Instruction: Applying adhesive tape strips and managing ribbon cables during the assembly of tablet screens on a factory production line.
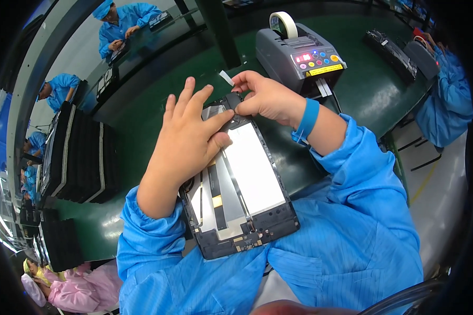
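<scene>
Tablet — glossy green table, workers beyond

"What lay before us?"
"The tablet, with our left hand over its far end and our right hand at its far edge."
"And beyond?"
"We had the tape machine on the table, ahead and to the right, a tape roll in its top. Stacked trays stood at our left."

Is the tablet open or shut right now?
Open: the tablet has no cover over its insides, so a shiny silver panel and a black strip show.
</scene>
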`<action>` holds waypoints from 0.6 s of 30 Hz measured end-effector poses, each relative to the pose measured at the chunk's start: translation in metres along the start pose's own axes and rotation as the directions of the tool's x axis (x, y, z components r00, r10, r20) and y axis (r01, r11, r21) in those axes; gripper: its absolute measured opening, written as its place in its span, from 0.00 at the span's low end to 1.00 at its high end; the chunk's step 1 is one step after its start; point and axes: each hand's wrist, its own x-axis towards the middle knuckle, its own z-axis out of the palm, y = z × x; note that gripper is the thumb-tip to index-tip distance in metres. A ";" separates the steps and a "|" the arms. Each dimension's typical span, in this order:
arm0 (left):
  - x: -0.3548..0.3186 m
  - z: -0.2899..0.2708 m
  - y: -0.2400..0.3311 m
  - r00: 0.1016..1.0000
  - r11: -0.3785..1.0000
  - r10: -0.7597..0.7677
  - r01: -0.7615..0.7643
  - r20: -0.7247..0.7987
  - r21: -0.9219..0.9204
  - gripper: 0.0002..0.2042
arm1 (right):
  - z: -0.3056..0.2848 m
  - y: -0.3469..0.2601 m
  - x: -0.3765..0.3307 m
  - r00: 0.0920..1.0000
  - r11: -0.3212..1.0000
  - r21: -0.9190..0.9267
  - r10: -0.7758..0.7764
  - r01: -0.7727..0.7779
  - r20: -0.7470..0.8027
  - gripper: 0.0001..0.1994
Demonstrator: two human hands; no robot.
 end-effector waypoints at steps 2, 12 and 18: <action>-0.004 0.000 0.006 0.999 0.995 -0.034 0.037 0.031 -0.089 0.22 | 0.001 0.004 0.000 1.000 1.000 -0.026 -0.003 0.003 -0.019 0.32; -0.011 0.006 0.008 0.986 0.994 -0.027 0.043 0.164 -0.099 0.32 | -0.005 -0.001 -0.009 0.989 0.986 -0.098 -0.140 0.134 -0.057 0.28; -0.011 0.008 -0.004 0.980 0.990 -0.018 0.045 0.196 -0.135 0.30 | -0.025 -0.039 -0.015 0.905 0.809 -0.429 -0.279 0.402 0.321 0.07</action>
